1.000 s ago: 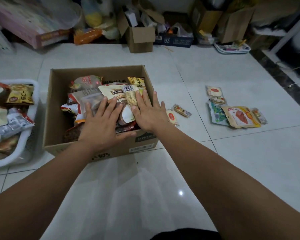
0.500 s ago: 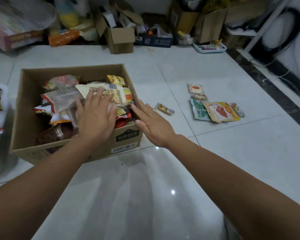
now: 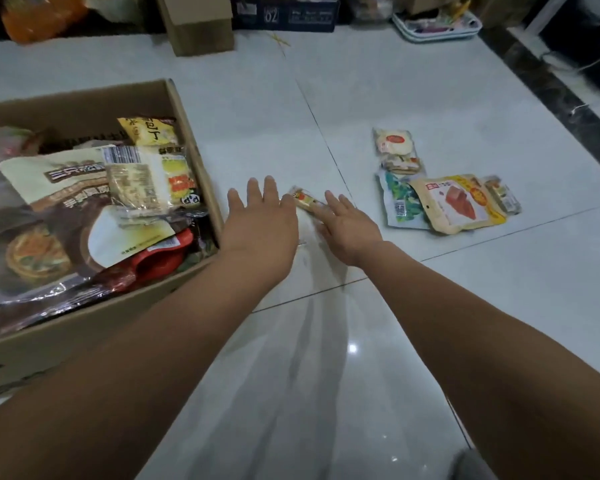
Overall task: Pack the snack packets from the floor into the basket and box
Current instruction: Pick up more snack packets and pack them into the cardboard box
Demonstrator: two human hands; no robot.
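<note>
1. Because the cardboard box point(image 3: 196, 147) at the left is already heaped to its rim, with a big brown pouch point(image 3: 49, 216) lying across the top, I judge that the next packet belongs in a gap along the right wall, not on the crown of the pile, where it could slide off.
2. The left hand point(image 3: 260, 223) hovers just right of the box, fingers straight and spread, holding nothing. It is well placed to block the near end of the target so it cannot skate away on the glossy floor point(image 3: 326, 375).
3. The small bar packet point(image 3: 307, 202) lies flat on the floor between the two hands, its left end at the left hand's fingertips. Whether they touch it, I cannot tell. It looks thin and slick, so a pinch on a crimped end, or a fingertip slid under one edge, should lift it more surely than a flat press.
4. The right hand point(image 3: 350, 226) is also spread flat with nothing gripped, its fingertips at the packet's right end. Curling thumb and forefinger round that end seems the cleanest pick.
5. Farther right, well apart from both hands, a round cracker packet point(image 3: 394, 143), a green packet point(image 3: 400, 199) and an orange pouch point(image 3: 458, 202) that partly overlaps it wait on the floor. One hand could gather these while the other loads the box. The basket is not in view.
</note>
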